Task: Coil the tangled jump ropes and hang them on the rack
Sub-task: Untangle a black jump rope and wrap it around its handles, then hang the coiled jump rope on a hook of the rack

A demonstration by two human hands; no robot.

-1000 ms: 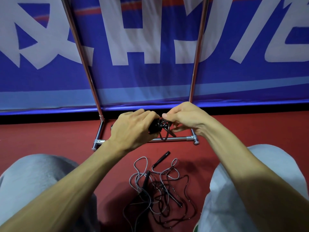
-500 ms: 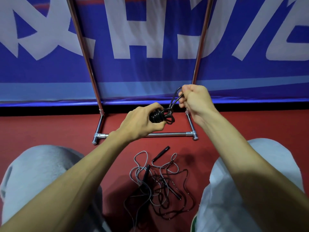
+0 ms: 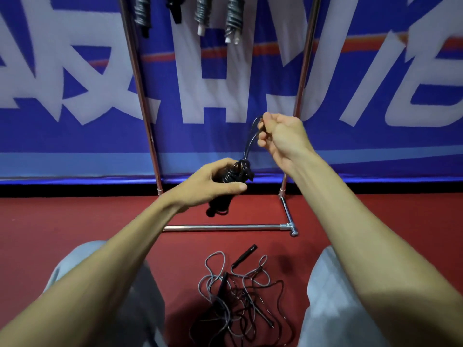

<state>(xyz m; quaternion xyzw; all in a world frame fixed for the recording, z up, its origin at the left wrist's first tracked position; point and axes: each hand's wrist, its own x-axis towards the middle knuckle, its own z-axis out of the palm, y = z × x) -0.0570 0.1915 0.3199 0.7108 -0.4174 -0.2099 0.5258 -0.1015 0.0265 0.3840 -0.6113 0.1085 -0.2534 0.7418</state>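
My left hand (image 3: 213, 181) grips a black jump rope coiled tightly round its handles (image 3: 226, 186), held in the air in front of the metal rack (image 3: 225, 227). My right hand (image 3: 280, 139) pinches a loop of the same rope's cord (image 3: 249, 141) and holds it up and to the right of the coil. On the red floor between my knees lies a tangle of grey and black jump ropes (image 3: 240, 294) with black handles. Several coiled ropes (image 3: 233, 18) hang at the top of the rack.
The rack's two uprights (image 3: 140, 96) stand against a blue banner with white letters (image 3: 75, 83). Its base bar lies on the red floor (image 3: 75, 221) just past the tangle. My grey-clad knees (image 3: 325, 296) flank the tangle left and right.
Both hands have risen with the coiled rope. My right hand has pulled a loop of cord up and away from the coil. My view has tilted up, showing ropes hanging on the rack.
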